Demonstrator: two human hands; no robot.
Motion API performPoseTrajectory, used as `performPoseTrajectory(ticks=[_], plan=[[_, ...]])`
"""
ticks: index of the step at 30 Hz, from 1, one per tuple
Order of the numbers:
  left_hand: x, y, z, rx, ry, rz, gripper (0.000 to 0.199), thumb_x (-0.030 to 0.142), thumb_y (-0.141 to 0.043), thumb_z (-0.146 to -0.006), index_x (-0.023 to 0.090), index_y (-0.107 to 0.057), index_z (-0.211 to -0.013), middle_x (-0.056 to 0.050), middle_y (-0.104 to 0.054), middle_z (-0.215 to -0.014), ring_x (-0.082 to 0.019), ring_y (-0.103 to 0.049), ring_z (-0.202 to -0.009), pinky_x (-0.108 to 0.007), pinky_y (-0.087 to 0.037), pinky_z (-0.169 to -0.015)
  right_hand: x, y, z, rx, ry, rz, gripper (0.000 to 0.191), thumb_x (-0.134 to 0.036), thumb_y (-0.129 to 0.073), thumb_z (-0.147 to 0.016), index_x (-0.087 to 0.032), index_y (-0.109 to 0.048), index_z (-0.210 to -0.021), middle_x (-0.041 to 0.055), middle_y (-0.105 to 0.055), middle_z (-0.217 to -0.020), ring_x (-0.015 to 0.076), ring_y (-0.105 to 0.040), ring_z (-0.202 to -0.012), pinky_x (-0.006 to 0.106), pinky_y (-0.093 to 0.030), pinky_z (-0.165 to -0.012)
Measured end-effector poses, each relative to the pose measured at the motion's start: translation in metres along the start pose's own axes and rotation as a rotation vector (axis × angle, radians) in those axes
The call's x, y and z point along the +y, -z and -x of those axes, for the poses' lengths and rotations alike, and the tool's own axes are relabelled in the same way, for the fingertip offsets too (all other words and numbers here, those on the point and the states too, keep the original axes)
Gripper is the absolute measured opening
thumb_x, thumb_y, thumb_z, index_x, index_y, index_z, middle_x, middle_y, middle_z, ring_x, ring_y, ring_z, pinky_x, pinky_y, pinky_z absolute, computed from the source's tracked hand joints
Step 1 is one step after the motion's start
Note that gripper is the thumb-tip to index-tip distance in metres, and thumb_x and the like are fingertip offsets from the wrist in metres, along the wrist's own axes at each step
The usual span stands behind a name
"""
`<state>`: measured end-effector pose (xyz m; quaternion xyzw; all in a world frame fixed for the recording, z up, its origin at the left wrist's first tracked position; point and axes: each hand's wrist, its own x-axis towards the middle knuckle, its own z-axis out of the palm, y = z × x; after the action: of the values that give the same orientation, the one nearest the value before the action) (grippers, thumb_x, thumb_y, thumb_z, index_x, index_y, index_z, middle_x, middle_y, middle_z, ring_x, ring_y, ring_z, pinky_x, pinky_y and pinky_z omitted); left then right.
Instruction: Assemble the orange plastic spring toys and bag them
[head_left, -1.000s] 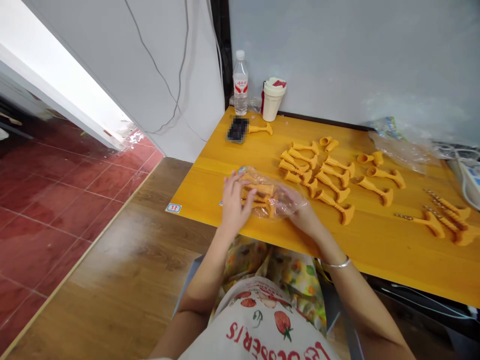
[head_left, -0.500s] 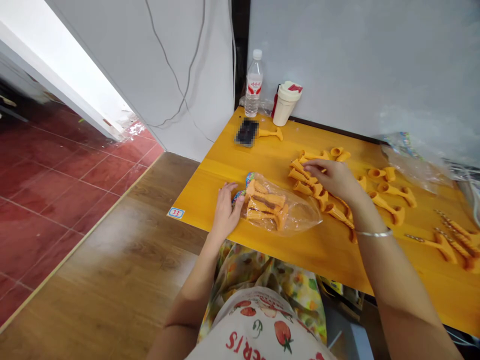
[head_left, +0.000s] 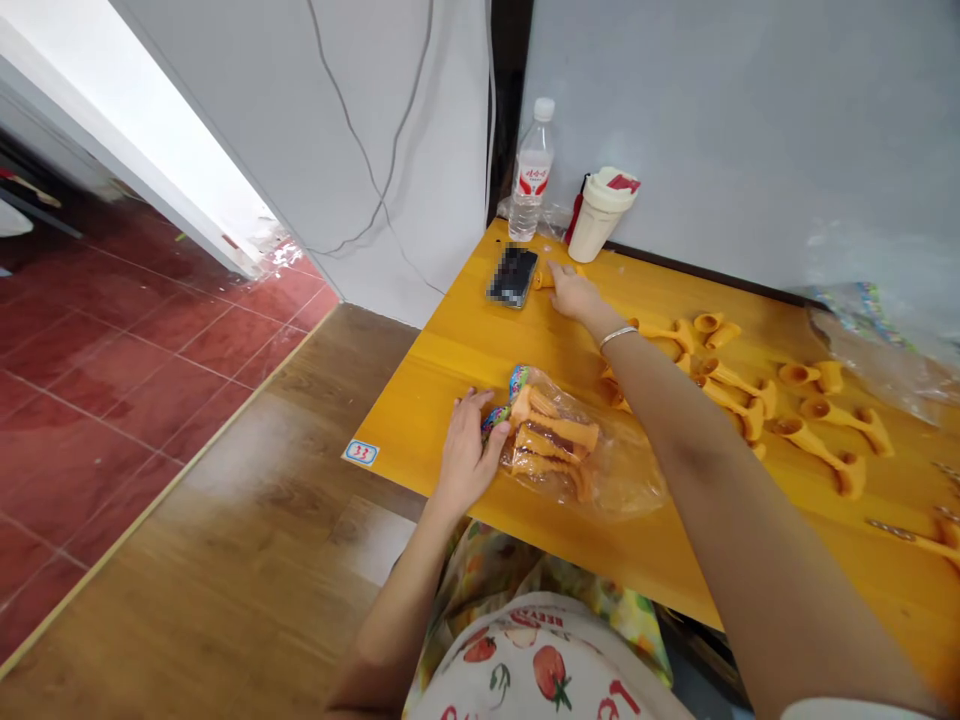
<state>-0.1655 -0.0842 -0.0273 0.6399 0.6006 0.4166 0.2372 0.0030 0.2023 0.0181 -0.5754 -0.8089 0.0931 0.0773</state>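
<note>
Okay, my left hand (head_left: 469,450) lies open, fingers spread against the end of the clear plastic bag (head_left: 626,480), which sits near the front edge of the table (head_left: 420,400) with orange plastic pieces (head_left: 555,435) inside. My right hand (head_left: 574,293) is stretched out, fingertips on a loose orange piece (head_left: 544,280) just beside the phone (head_left: 513,276); I can't tell whether it's closed on it. More orange pieces (head_left: 817,445) lie spread to the right, and a water bottle (head_left: 530,170) and cup (head_left: 596,225) stand at the back.

The worktop (head_left: 420,400) is golden yellow, the plastic pieces (head_left: 555,435) orange, the apron (head_left: 517,650) white with red strawberries, the floor tiles (head_left: 112,400) dark red.
</note>
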Motion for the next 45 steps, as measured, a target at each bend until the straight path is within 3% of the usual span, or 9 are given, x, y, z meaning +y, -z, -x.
performPoseTrajectory(ticks=[5,10,13,17,21,24,30,35,45], plan=[[-0.002,-0.001,0.0,0.0,0.003,-0.008,0.042,0.045,-0.043,-0.1,0.02,-0.045,-0.134,-0.016,-0.056,-0.138,-0.029,-0.04,-0.144,-0.056,-0.027,-0.121,0.005,0.009,0.022,0.025,-0.008,0.072,0.051,-0.024,-0.051,-0.096,-0.019,-0.044,-0.146,0.0197,-0.056,-0.135,0.0358,-0.061,-0.115,0.055,-0.047,-0.096],[-0.002,-0.001,0.0,0.005,0.029,0.011,0.045,0.048,-0.041,-0.1,0.019,-0.045,-0.134,-0.017,-0.055,-0.139,-0.029,-0.042,-0.142,-0.055,-0.032,-0.118,0.024,0.042,0.067,0.287,0.006,-0.24,0.054,-0.033,-0.05,-0.098,-0.017,-0.037,-0.147,0.0118,-0.064,-0.122,0.0208,-0.067,-0.094,0.04,-0.052,-0.086],[-0.001,0.0,0.0,0.013,0.041,0.017,0.046,0.05,-0.04,-0.1,0.018,-0.046,-0.132,-0.017,-0.056,-0.137,-0.03,-0.045,-0.14,-0.055,-0.034,-0.116,0.04,0.068,0.127,0.415,-0.032,-0.528,0.052,-0.034,-0.05,-0.098,-0.02,-0.035,-0.145,0.013,-0.064,-0.124,0.0143,-0.068,-0.087,0.032,-0.052,-0.077],[-0.002,-0.001,0.0,0.023,0.034,0.009,0.046,0.052,-0.04,-0.099,0.019,-0.048,-0.129,-0.017,-0.057,-0.136,-0.029,-0.048,-0.137,-0.052,-0.037,-0.115,0.063,0.077,0.24,0.665,-0.102,-0.846,0.049,-0.039,-0.062,-0.088,-0.028,-0.045,-0.133,0.0133,-0.069,-0.116,0.019,-0.071,-0.086,0.038,-0.056,-0.077],[-0.004,-0.004,0.001,0.024,0.018,-0.012,0.045,0.054,-0.041,-0.099,0.02,-0.049,-0.128,-0.015,-0.058,-0.135,-0.028,-0.05,-0.134,-0.05,-0.038,-0.114,0.067,0.05,0.338,0.815,-0.367,-1.069,0.042,-0.04,-0.076,-0.074,-0.036,-0.057,-0.111,0.0069,-0.071,-0.097,0.0273,-0.072,-0.094,0.044,-0.059,-0.076],[-0.005,-0.005,0.001,0.017,0.006,-0.037,0.045,0.054,-0.041,-0.099,0.02,-0.05,-0.126,-0.016,-0.059,-0.133,-0.028,-0.052,-0.132,-0.05,-0.038,-0.113,0.049,0.02,0.377,0.807,-0.513,-1.224,0.039,-0.04,-0.077,-0.072,-0.038,-0.057,-0.105,0.0022,-0.069,-0.094,0.0264,-0.072,-0.09,0.047,-0.06,-0.08],[-0.007,-0.008,0.001,0.015,-0.023,-0.054,0.043,0.052,-0.043,-0.099,0.019,-0.051,-0.124,-0.016,-0.061,-0.129,-0.027,-0.056,-0.127,-0.048,-0.042,-0.109,-0.004,-0.018,0.368,0.711,-0.42,-1.49,0.036,-0.034,-0.076,-0.078,-0.034,-0.055,-0.107,-0.003,-0.061,-0.106,0.0135,-0.067,-0.09,0.036,-0.058,-0.091],[-0.006,-0.007,0.003,-0.007,-0.034,-0.081,0.042,0.049,-0.045,-0.099,0.018,-0.049,-0.126,-0.016,-0.061,-0.13,-0.027,-0.058,-0.123,-0.047,-0.045,-0.106,-0.033,-0.028,0.336,0.622,-0.34,-1.479,0.033,-0.04,-0.076,-0.078,-0.03,-0.055,-0.102,-0.0012,-0.061,-0.104,0.0156,-0.064,-0.097,0.034,-0.056,-0.093],[0.0,-0.005,0.003,0.009,0.007,-0.094,0.044,0.048,-0.047,-0.097,0.016,-0.048,-0.129,-0.017,-0.061,-0.129,-0.029,-0.061,-0.116,-0.045,-0.049,-0.099,-0.04,-0.017,0.332,0.255,-0.287,-1.534,0.039,-0.05,-0.07,-0.082,-0.028,-0.046,-0.103,-0.0052,-0.066,-0.071,0.0161,-0.066,-0.059,0.034,-0.059,-0.067]])
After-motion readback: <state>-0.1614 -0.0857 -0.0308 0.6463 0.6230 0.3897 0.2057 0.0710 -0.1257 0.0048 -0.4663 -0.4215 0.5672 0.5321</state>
